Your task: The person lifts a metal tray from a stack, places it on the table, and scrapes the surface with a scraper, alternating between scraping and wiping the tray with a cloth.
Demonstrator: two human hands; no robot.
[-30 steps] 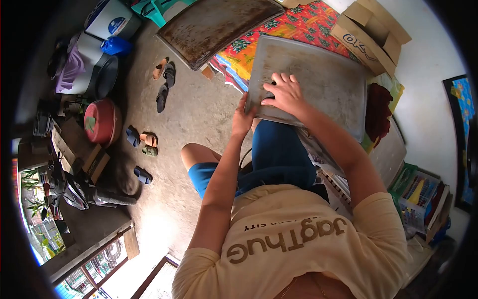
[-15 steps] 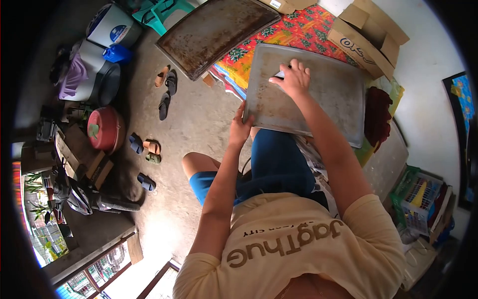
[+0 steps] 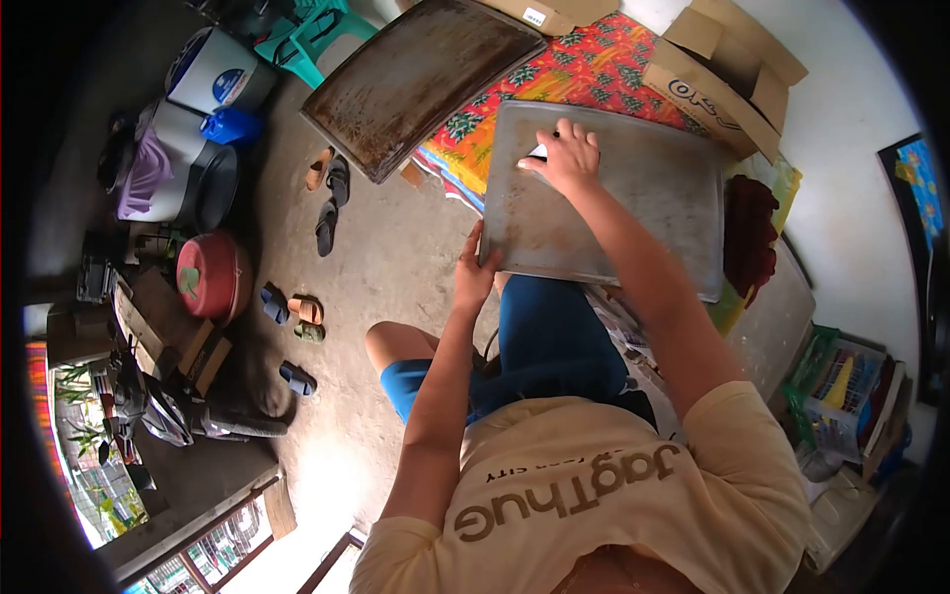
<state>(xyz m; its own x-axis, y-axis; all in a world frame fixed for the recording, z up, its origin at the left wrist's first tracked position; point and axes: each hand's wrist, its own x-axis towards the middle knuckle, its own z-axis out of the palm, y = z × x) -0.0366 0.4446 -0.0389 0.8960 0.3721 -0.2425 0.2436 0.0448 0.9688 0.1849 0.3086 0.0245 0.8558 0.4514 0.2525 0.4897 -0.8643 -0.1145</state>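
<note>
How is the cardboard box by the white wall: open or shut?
Open: the cardboard box has its flaps apart, showing its inside.

Grey tray held at near-left corner, white item in right grip

Grey tray: rectangular, flat, dull metal, low raised rim. Brownish stains, mostly on the part nearer the left hand; more even grey to the right of the right hand. Face up, tilt unclear. Left grip on the near-left corner, long side running off to the right of it, far edge beyond the right grip

White item: small, mostly hidden under the right hand, pale edge showing between thumb and fingers, over the tray's left half. Full shape can't be seen
</note>
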